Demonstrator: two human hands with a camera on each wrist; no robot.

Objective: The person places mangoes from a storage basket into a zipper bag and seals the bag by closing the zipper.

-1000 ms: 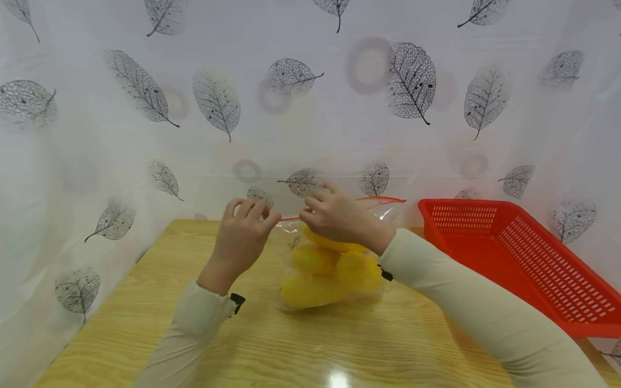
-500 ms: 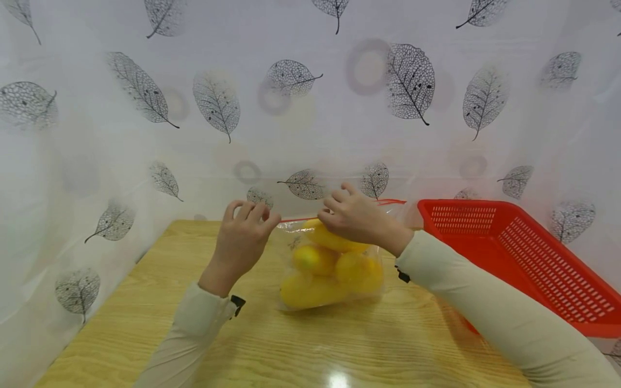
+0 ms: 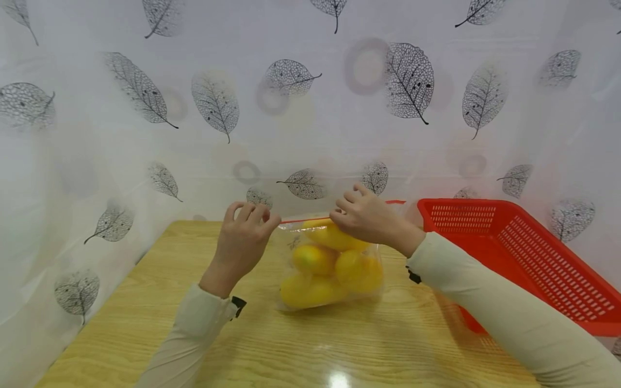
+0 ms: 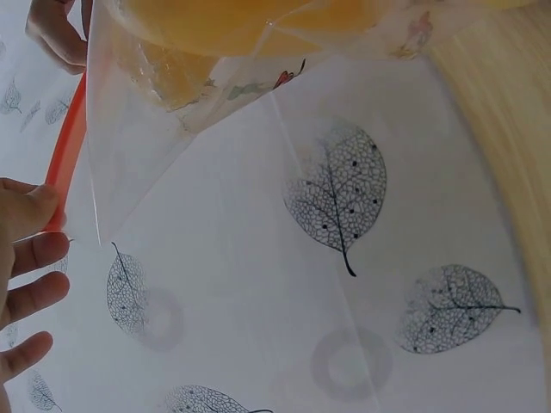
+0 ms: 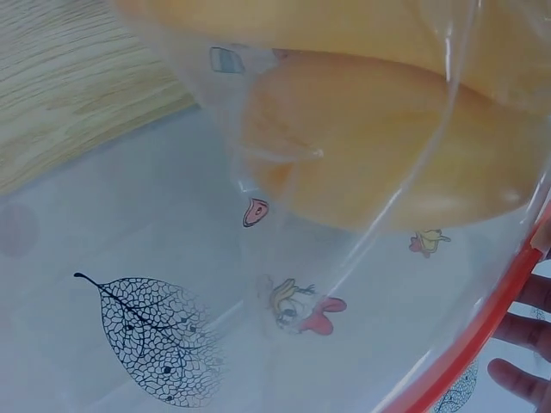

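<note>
A clear zip bag (image 3: 290, 233) with a red seal strip (image 3: 305, 220) stands on the table, holding several yellow fruits (image 3: 312, 260), lemon- or mango-like. My left hand (image 3: 242, 245) pinches the strip's left end; in the left wrist view, thumb and index finger meet on the strip (image 4: 69, 146) while the other fingers spread. My right hand (image 3: 366, 218) pinches the strip farther right, above the top fruit. In the right wrist view, the strip (image 5: 469, 348) runs to that hand's fingers (image 5: 516, 335). Small cartoon prints mark the bag. Its right end is partly hidden behind the right hand.
A red perforated plastic basket (image 3: 485, 253) stands at the table's right side, partly behind my right sleeve (image 3: 485, 296). A white curtain (image 3: 310, 134) with leaf prints hangs behind and left of the wooden table (image 3: 310, 345).
My right hand has slid rightward along the red strip, showing more of it to the left. My left hand has stayed at the left end, and the bag has hardly moved.
</note>
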